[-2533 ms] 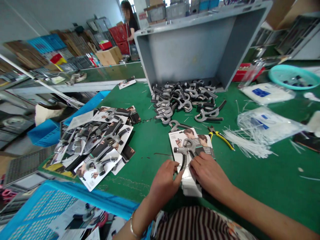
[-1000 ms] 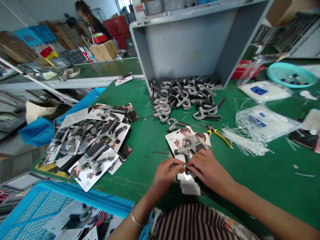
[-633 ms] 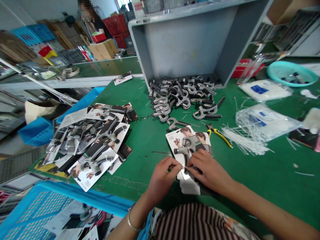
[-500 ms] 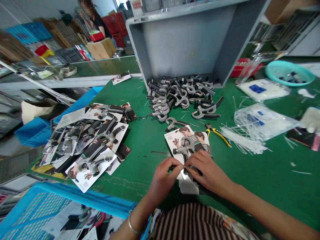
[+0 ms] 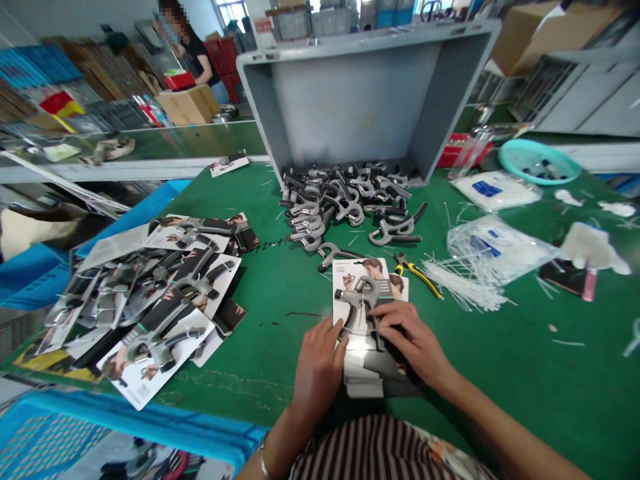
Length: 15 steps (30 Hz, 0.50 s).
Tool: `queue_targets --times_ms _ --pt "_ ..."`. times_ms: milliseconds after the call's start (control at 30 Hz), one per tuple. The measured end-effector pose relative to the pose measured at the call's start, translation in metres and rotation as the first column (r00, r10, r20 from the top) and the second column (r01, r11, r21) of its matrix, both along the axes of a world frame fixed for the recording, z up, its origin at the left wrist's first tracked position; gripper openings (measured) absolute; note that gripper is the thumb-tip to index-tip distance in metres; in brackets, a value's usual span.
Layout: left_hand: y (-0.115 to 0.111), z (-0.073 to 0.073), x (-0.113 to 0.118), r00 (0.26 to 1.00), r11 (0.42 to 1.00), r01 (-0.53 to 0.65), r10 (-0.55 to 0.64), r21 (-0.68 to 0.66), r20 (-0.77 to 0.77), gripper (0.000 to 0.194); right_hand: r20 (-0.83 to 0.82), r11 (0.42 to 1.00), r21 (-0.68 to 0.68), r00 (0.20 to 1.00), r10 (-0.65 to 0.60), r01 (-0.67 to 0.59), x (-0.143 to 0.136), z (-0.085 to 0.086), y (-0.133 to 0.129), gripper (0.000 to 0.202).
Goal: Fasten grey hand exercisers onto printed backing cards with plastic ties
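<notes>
A grey hand grip strengthener (image 5: 367, 293) with black handles lies on a printed backing card (image 5: 343, 277), on top of more cards. A thin white cable tie (image 5: 361, 330) runs across its handles between my two hands. My left hand (image 5: 317, 363) is closed at the card's left edge, fingertips and thumb beside the left handle, at one end of the tie. From the right, my right hand (image 5: 413, 340) pinches near the right handle, at the tie's other end. My fingers partly hide both ends of the tie.
Loose grip strengtheners (image 5: 345, 193) spill from a tipped grey crate (image 5: 350, 100). Carded ones (image 5: 165, 327) are piled left, above a blue basket (image 5: 200, 417). Yellow-handled cutters (image 5: 423, 277), loose cable ties (image 5: 465, 283) and a teal bowl (image 5: 540, 157) are right. A person (image 5: 193, 53) stands behind.
My hands have moved apart from their pinch together over the handles, uncovering more of the grip strengthener and the tie. The whole view has shifted slightly.
</notes>
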<state>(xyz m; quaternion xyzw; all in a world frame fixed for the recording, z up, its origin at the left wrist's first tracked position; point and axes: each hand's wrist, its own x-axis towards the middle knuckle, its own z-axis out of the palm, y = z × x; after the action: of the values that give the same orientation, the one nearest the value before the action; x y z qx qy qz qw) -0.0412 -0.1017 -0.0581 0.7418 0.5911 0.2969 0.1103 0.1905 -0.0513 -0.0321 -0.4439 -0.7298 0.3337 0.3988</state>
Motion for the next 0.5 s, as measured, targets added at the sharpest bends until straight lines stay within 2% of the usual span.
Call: queue_targets --times_ms 67,100,167,233,300,333,400,467,500 --pt "-0.001 0.009 -0.011 0.990 0.995 -0.030 0.043 -0.096 0.133 0.032 0.122 0.969 0.048 0.961 -0.247 0.242 0.025 -0.007 0.012 0.017" --pt "-0.002 0.016 -0.019 0.971 0.985 -0.052 0.088 -0.165 0.220 0.030 0.234 0.935 0.087 0.905 -0.354 0.344 0.036 -0.010 0.021 0.023" --pt "-0.004 0.029 -0.033 0.879 0.939 -0.080 0.225 -0.335 0.421 0.029 0.504 0.890 0.163 0.740 -0.445 0.425 0.052 -0.015 0.039 0.042" --pt "-0.003 0.042 -0.044 0.683 0.863 -0.036 0.389 -0.503 0.618 0.037 0.711 0.899 0.183 0.578 -0.401 0.398 0.054 -0.017 0.055 0.058" --pt "0.000 0.051 -0.047 0.454 0.787 0.116 0.500 -0.606 0.737 0.046 0.810 0.917 0.175 0.478 -0.341 0.359 0.045 -0.017 0.068 0.064" --pt "0.003 0.054 -0.044 0.367 0.755 0.222 0.521 -0.616 0.771 0.049 0.834 0.922 0.175 0.446 -0.325 0.345 0.039 -0.017 0.073 0.065" --pt "0.011 0.057 -0.036 0.270 0.693 0.426 0.516 -0.581 0.813 0.045 0.858 0.927 0.172 0.412 -0.307 0.333 0.030 -0.018 0.080 0.066" --pt "0.021 0.057 -0.025 0.235 0.625 0.576 0.491 -0.527 0.839 0.037 0.868 0.942 0.151 0.416 -0.272 0.301 0.028 -0.018 0.085 0.063" --pt "0.026 0.055 -0.020 0.228 0.605 0.614 0.479 -0.507 0.848 0.034 0.870 0.953 0.138 0.428 -0.247 0.270 0.031 -0.019 0.086 0.059"
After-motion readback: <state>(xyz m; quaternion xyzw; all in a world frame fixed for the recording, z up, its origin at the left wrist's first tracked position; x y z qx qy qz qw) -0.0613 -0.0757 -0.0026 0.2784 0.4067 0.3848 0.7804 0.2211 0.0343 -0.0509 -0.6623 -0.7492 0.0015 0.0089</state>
